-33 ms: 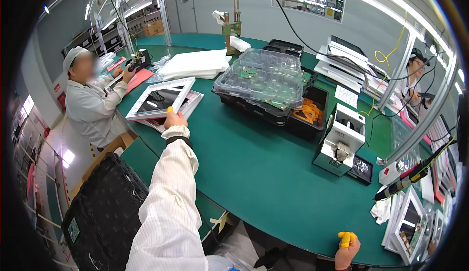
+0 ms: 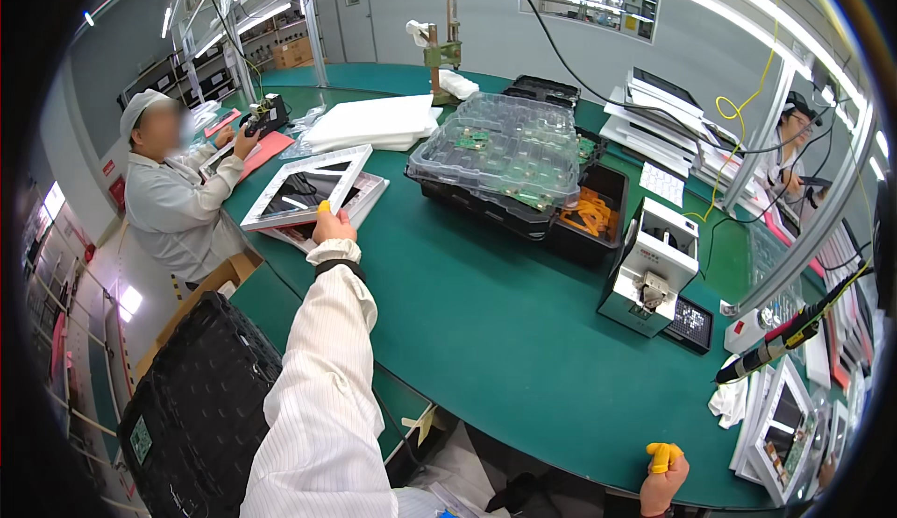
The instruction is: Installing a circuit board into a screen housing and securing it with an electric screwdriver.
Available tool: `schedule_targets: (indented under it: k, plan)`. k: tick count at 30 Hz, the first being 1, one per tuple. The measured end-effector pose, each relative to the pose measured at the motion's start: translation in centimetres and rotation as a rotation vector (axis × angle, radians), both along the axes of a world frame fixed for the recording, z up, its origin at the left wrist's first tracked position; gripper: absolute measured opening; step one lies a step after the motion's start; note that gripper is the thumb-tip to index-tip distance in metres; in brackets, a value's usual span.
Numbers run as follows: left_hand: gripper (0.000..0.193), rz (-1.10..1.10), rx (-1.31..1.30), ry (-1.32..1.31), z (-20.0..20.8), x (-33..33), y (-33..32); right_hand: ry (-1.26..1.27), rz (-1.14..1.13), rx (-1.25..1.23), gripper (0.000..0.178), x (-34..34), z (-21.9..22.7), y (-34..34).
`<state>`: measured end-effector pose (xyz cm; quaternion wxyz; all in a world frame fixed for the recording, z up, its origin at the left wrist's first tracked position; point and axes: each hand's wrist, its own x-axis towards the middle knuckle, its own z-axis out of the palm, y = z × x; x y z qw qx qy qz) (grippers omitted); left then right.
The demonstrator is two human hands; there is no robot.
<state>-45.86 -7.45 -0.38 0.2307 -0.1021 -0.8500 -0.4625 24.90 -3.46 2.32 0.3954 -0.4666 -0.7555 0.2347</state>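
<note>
My left hand (image 2: pixel 334 227), with a yellow finger cot on it, reaches far left and is closed on the near right corner of a white rectangular frame (image 2: pixel 353 178). A dark panel (image 2: pixel 304 189) shows inside the frame. This frame lies tilted on top of a second white frame (image 2: pixel 376 191), mostly covered by it. Low on the right, at the table's front edge, my right hand (image 2: pixel 662 482) wears yellow finger cots. Its fingers are curled in, and what they hold, if anything, is hidden.
Trays of green circuit boards (image 2: pixel 505 149) stand mid-table, beside a black bin of orange parts (image 2: pixel 590 212). A white bench machine (image 2: pixel 654 266) stands right. An electric screwdriver (image 2: pixel 761 354) hangs above more frames (image 2: pixel 783 425). A co-worker (image 2: pixel 177 191) sits left. A black tray (image 2: pixel 201 392) stands near left.
My left hand and forearm have shifted very slightly left, and the top white frame has moved slightly with them. My right hand has not moved.
</note>
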Motion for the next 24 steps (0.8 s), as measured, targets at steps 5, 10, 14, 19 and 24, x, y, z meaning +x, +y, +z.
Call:
schedule_targets:
  k: [5,10,14,19,24]
  plan:
    - [0.028,-0.226,0.473,0.082,1.1,-8.2,-5.4,0.113,0.079,-0.103,0.029,0.4,-2.7,0.4]
    - [0.029,-0.223,1.594,-0.489,5.9,1.8,4.7,0.201,-0.029,-0.073,0.038,1.6,-3.3,1.0]
    - [0.042,-0.405,1.710,-0.437,10.2,5.8,3.2,0.220,0.004,-0.067,0.037,1.1,-2.8,0.8]
    - [0.035,-0.577,1.737,-0.351,13.7,12.0,1.2,0.237,0.040,-0.016,0.035,0.6,-1.7,0.4]
    - [0.029,-0.845,1.727,-0.575,13.2,22.8,-3.7,0.270,0.095,-0.031,0.023,1.1,-1.2,0.2]
